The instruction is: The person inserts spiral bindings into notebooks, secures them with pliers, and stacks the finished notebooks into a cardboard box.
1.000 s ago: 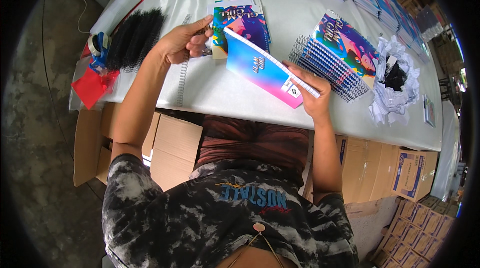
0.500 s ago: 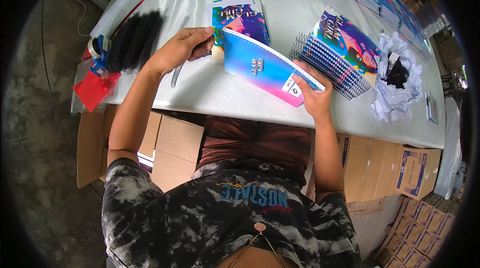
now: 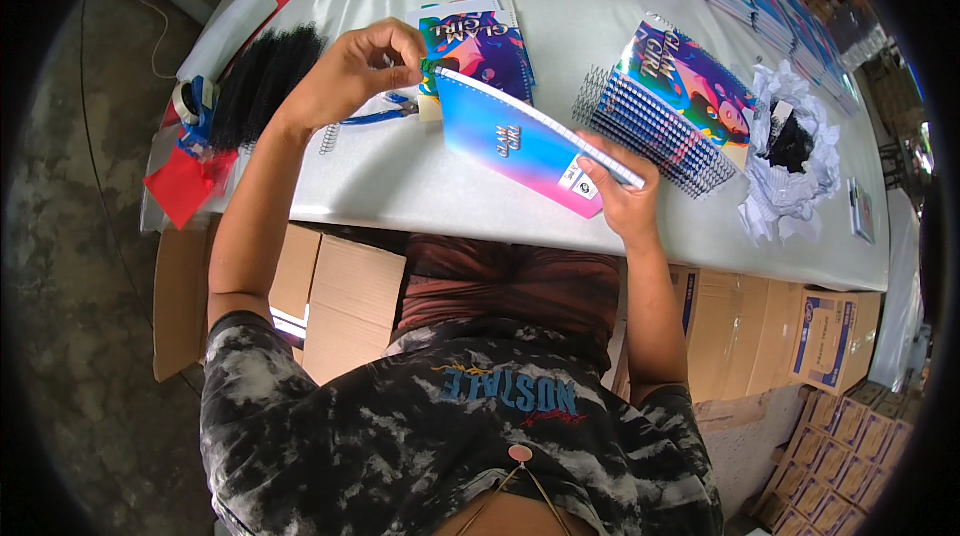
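In the right fingers [image 3: 625, 157], the notebook [image 3: 490, 131] perhaps touches the left fingers [image 3: 405, 41].

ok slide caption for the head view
Right hand gripping a blue-and-pink notebook, left hand by its left end, over a white-topped table.

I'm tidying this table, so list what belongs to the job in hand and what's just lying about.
Likely the job's:
blue-and-pink notebook, in the right hand, left hand near its corner
bound notebooks
black wire coils
blue-handled pliers

Apparently lying about:
tape dispenser
red sheet
cardboard boxes
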The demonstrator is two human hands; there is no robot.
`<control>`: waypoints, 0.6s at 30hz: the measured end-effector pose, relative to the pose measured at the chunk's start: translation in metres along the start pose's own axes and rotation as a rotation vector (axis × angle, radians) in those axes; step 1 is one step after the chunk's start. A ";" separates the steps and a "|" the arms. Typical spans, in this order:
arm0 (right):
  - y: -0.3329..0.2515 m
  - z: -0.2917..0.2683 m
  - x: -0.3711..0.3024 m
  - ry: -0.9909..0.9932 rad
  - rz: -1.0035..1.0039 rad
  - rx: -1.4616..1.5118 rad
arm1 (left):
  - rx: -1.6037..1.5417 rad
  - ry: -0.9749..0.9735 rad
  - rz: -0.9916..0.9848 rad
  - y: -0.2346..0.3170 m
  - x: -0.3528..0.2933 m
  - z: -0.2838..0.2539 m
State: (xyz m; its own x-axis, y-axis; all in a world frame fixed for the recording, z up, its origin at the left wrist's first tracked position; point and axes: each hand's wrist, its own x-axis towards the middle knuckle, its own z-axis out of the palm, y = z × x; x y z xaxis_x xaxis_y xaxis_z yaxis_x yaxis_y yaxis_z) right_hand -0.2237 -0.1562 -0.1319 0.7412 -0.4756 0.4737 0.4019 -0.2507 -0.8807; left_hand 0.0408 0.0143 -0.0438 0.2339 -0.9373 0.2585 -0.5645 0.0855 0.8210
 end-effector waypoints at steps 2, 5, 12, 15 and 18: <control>-0.006 0.004 0.000 0.054 0.128 0.037 | 0.280 -0.046 -0.013 0.015 -0.001 -0.004; 0.017 -0.001 -0.015 0.074 0.174 0.014 | 0.572 -0.196 -0.009 0.032 0.005 0.002; -0.004 0.013 -0.013 0.026 0.025 -0.162 | 0.986 0.100 0.358 0.037 0.001 0.019; -0.004 0.010 -0.013 -0.003 -0.012 -0.172 | 1.072 -0.248 -0.006 0.058 0.006 0.013; -0.003 0.008 -0.022 0.008 0.133 -0.105 | 1.072 -0.046 0.301 0.049 0.004 0.019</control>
State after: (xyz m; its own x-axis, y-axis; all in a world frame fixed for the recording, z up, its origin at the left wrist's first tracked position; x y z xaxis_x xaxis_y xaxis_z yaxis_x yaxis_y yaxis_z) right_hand -0.2371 -0.1382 -0.1399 0.7796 -0.5173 0.3530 0.2416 -0.2716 -0.9316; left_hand -0.0015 0.0084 -0.0123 -0.0444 -0.9409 0.3358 -0.9898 -0.0041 -0.1424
